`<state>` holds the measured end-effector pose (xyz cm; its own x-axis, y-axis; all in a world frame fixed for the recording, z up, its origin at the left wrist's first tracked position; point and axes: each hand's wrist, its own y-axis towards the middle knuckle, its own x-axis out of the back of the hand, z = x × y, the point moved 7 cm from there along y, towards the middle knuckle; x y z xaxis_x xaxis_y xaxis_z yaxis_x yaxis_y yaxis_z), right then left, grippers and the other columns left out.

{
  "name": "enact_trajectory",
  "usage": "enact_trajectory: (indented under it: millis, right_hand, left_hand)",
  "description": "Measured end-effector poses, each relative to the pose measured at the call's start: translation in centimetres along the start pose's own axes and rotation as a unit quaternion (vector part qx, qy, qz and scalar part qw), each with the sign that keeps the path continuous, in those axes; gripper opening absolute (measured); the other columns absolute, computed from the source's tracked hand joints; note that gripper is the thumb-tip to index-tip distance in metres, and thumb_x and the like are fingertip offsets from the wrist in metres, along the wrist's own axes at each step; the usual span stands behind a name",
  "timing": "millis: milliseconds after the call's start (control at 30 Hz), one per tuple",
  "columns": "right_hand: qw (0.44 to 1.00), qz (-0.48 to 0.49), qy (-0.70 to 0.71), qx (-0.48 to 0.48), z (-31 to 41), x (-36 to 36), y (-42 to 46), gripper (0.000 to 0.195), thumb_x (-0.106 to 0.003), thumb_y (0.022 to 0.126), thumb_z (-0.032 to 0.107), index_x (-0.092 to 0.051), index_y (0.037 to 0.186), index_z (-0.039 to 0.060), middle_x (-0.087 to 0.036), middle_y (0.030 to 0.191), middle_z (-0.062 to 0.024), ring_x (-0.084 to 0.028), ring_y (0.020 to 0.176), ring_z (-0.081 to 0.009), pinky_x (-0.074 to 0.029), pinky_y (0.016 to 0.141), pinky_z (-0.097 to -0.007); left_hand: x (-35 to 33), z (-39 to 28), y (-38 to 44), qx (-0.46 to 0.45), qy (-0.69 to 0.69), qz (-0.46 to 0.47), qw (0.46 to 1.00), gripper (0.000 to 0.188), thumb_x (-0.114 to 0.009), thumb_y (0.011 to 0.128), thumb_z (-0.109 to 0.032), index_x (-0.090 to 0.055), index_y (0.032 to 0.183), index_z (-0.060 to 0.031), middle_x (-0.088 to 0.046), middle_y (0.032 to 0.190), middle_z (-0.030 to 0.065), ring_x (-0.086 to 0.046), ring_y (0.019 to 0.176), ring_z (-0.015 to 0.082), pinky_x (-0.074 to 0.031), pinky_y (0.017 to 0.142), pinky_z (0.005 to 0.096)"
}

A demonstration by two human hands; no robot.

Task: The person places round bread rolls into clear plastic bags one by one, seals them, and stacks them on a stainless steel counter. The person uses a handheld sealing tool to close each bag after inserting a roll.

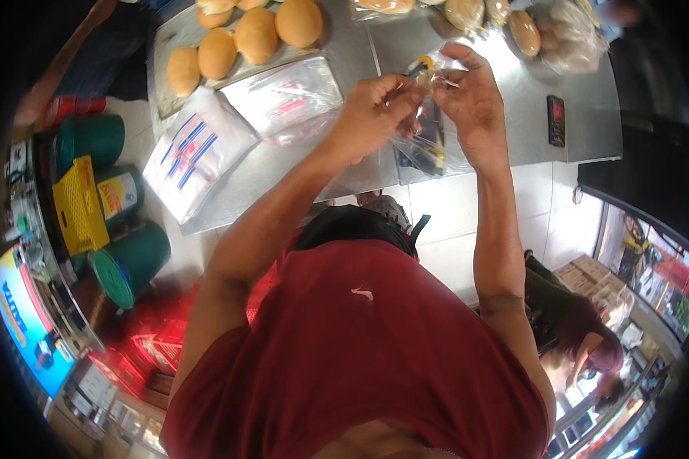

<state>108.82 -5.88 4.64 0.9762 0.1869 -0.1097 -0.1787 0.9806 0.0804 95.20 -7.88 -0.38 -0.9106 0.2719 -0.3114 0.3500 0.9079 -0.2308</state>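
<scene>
Over the steel table, my left hand (pixel 373 115) pinches a clear plastic bag (pixel 416 150) between thumb and fingers. My right hand (pixel 472 106) grips the same film close beside it, fingers bent. The bag's lower part hangs toward the table's near edge. Just beyond my fingertips is a yellow and dark object (pixel 420 64), partly hidden by film and glare; I cannot tell what it is. To the left of my hands lie a stack of flat printed clear bags (pixel 287 103) and a white plastic pack with blue stripes (pixel 192 152).
Several bread rolls (pixel 256 35) sit on a metal tray (pixel 163 54) at the far left. Bagged rolls (pixel 465 12) lie at the far right. A dark mobile phone (pixel 556 120) rests on the steel table (pixel 517 135). Green bins (pixel 132 264) stand left; another person (pixel 591 338) is behind right.
</scene>
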Motion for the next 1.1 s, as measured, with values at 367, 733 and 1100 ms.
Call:
enact_trajectory:
  millis: [367,733,1100]
  right_hand:
    - [0.966,0.132,-0.023,-0.223,-7.7,-9.8,1.0,0.016,-0.076,0.086,0.011,-0.066,0.094,0.0005,-0.066,0.081,-0.0027,-0.062,0.074,-0.0103,-0.052,0.072,-0.0253]
    - [0.944,0.136,0.042,-0.298,-7.2,-14.5,1.0,0.029,-0.074,0.091,0.02,-0.06,0.108,0.0007,-0.054,0.075,0.0021,-0.047,0.059,-0.0075,-0.042,0.058,-0.0214]
    - [0.952,0.118,-0.007,-0.281,-7.3,-13.5,2.3,0.021,-0.074,0.091,0.02,-0.068,0.099,0.0013,-0.061,0.081,0.0022,-0.05,0.065,-0.0061,-0.043,0.063,-0.0216]
  left_hand:
    - [11.3,-1.0,-8.2,-0.108,0.007,-0.243,0.964,0.025,-0.066,0.096,-0.024,-0.062,0.113,-0.0057,-0.059,0.081,-0.0029,-0.056,0.074,0.009,-0.049,0.065,0.0255]
    - [17.5,-0.4,-8.6,-0.166,-0.051,-0.268,0.948,0.024,-0.063,0.099,-0.024,-0.066,0.102,-0.0008,-0.067,0.09,0.0037,-0.058,0.079,0.0093,-0.049,0.071,0.0262]
    - [19.1,-2.5,-9.0,-0.187,0.005,-0.221,0.957,0.024,-0.066,0.097,-0.018,-0.064,0.112,0.0006,-0.064,0.086,0.0017,-0.059,0.076,0.0084,-0.049,0.071,0.0233]
